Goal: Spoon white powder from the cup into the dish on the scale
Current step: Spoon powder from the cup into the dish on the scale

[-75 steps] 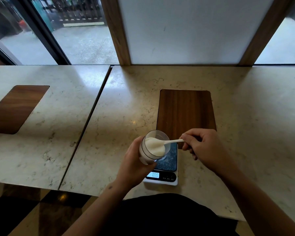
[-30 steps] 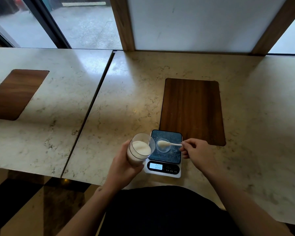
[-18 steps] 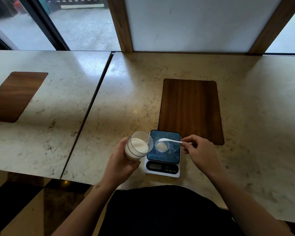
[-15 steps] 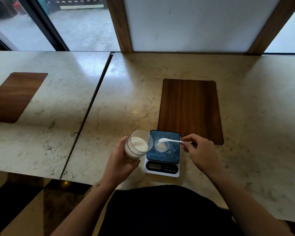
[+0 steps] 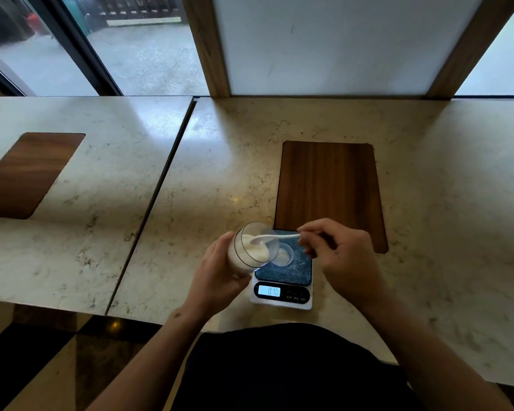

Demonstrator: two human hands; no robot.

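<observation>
A pale marble bench (image 5: 279, 161) with a dark wood inlay (image 5: 330, 188) runs under the window. My left hand (image 5: 217, 277) is wrapped around the clear cup (image 5: 251, 247) of white powder (image 5: 258, 252), tilting it toward the scale (image 5: 282, 280). My right hand (image 5: 344, 259) pinches the handle of a white spoon (image 5: 272, 238), its bowl inside the cup's mouth. The small clear dish (image 5: 284, 255) sits on the scale's dark platform, holding a little powder.

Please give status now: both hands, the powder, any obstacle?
Left hand holds cup, tilted. Right hand holds spoon, bowl in cup mouth. Some powder in dish on scale. Nothing in the way.
</observation>
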